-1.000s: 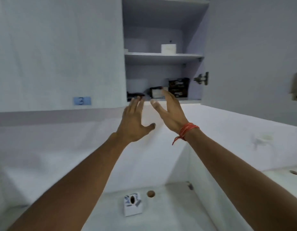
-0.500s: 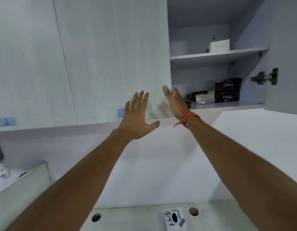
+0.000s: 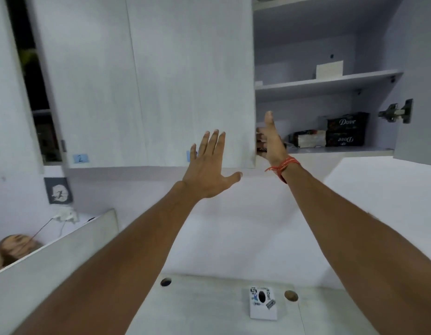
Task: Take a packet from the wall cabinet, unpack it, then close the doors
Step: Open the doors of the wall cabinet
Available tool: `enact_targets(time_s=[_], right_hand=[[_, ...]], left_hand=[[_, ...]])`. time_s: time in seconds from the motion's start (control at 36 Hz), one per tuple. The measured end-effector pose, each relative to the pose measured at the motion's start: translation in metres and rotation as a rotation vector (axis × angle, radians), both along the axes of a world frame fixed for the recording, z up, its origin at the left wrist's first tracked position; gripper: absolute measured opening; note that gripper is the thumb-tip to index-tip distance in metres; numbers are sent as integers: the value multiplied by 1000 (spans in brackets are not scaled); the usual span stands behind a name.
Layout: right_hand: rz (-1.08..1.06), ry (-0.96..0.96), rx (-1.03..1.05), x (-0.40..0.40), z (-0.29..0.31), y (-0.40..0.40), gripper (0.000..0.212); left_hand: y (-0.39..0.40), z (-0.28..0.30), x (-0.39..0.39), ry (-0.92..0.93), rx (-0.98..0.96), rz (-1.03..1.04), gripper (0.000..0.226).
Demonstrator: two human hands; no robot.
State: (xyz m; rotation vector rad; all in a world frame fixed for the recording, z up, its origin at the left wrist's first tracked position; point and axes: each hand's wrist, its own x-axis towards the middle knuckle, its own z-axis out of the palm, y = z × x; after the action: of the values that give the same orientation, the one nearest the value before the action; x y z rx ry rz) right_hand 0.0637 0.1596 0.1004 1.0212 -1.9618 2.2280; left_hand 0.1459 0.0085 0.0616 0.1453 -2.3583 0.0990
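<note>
Both bare arms raised up and forward, elbows nearly straight. Left hand (image 3: 207,170) open, back toward camera, four fingers straight and close together pointing up, thumb splayed out to the right. Right hand (image 3: 270,139) higher and further forward, turned edge-on, thumb pointing up, fingers (image 3: 260,137) curled leftward and partly hidden; red thread band (image 3: 283,165) around right wrist.

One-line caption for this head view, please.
Both hands, left and right, reach up, fingers straight, toward the open wall cabinet.
</note>
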Motion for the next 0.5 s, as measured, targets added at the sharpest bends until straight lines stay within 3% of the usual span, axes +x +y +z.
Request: enact_targets(time_s=[0.06,0.11,0.31,0.39,0.5], right_hand=[[33,51,14,0,-7,8,114],[43,118,35,13,-8,14,116],[116,281,96,98,-5,14,69],[165,365,118,113,-5,5,61],[173,417,157,131,-6,-11,84]], left_hand=[[11,-5,12,13,-9,45,102],[22,-9,24,30,-41,95,101],[41,-16,74,12,-154,291,105],[34,-19,96,-6,-154,358,106],[18,-17,128,-30,-205,433,106]])
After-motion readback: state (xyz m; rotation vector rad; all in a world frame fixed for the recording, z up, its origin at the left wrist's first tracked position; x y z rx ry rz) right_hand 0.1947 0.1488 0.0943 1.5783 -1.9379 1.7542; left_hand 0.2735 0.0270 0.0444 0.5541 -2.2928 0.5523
